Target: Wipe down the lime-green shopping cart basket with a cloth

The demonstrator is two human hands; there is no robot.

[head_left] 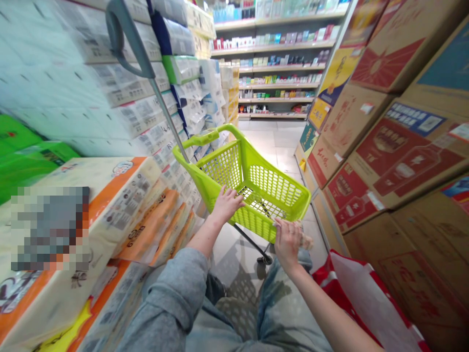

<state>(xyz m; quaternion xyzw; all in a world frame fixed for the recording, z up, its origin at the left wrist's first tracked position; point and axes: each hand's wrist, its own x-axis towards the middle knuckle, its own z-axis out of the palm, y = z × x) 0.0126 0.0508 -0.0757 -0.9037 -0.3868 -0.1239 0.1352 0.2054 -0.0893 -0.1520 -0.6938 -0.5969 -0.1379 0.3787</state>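
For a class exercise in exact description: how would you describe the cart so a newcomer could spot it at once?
Find the floor between the stacked packs and the cartons. On it stands the cart, a lime-green basket on wheels, its near rim under the left hand and right hand. Its lattice walls and open top set it apart from the closed packs and cartons.

A basket (pixel 271 178) of lime-green, smooth plastic with perforated walls joins a slim, smooth metal pole (pixel 166 113) topped by a matt grey handle (pixel 141 49). Brown cardboard boxes (pixel 361 120), matt, stand opposite packs (pixel 120 190) in shiny plastic film; pale floor tiles (pixel 282 139) gleam beside faded denim jeans (pixel 284 303).
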